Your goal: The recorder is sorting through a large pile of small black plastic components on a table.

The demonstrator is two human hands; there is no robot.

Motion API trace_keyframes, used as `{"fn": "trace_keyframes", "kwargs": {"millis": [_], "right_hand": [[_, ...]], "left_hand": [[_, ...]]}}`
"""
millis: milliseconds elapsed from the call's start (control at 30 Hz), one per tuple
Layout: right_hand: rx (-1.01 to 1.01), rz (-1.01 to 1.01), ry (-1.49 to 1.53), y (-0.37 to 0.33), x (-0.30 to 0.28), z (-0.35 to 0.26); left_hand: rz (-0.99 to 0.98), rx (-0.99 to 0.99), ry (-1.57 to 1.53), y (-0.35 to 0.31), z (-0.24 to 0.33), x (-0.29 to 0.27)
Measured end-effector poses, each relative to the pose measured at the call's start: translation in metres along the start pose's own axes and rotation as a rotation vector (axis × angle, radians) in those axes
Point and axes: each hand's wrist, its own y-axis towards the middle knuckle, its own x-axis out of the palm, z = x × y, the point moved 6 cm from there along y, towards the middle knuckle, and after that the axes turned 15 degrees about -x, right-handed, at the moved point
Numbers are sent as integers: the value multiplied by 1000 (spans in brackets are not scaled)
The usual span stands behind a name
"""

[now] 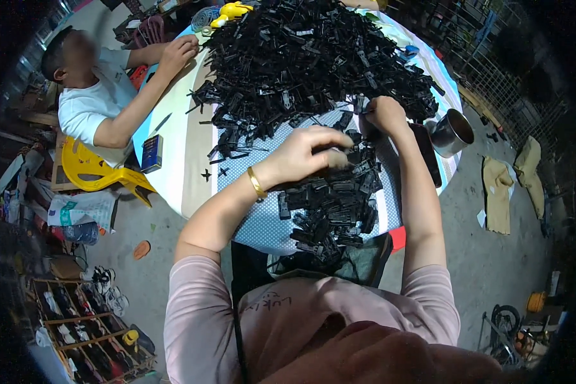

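Looking down from the head view, you have two piles of small black plastic parts on the round surface (pixel 192 160). The big heap (pixel 313 57) covers the far half and is too dense to count. The smaller pile (pixel 333 205) lies at the near edge in front of you; many of its pieces look lined up flat, also beyond counting. Judging by that, sorting is under way but most remains, since the far heap is much the larger.

Your left hand (pixel 307 153) is curled, fingertips pinched over a black part at the top of the near pile. Your right hand (pixel 384 115) is closed loosely at the heap's near rim, fingers among the parts; whether it grips one I cannot tell.

Elsewhere: one metal cup (pixel 453 131) at the right edge, one dark phone (pixel 427 153) beside it, one small dark box (pixel 152 153) at the left edge, and one other person's hand (pixel 176 54) at the far left edge.
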Motion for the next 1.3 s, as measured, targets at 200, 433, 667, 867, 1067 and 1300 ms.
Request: {"fn": "trace_keyframes", "kwargs": {"millis": [200, 433, 667, 867, 1067, 1300], "right_hand": [[-155, 182, 767, -7, -41, -48], [-475, 399, 798, -27, -60, -133], [-369, 497, 1065, -24, -55, -126], [-249, 360, 1194, -23, -44, -120], [-333, 340, 1137, -22, -38, -128], [-239, 318, 1134, -26, -34, -130]], "left_hand": [[117, -349, -793, 13, -62, -24], [-134, -110, -1229, 13, -42, -32], [269, -234, -976, 10, -52, -53], [389, -204, -550, 7, -43, -43], [401, -210, -510, 2, -35, -42], [453, -259, -378, -2, -32, -36]]}}
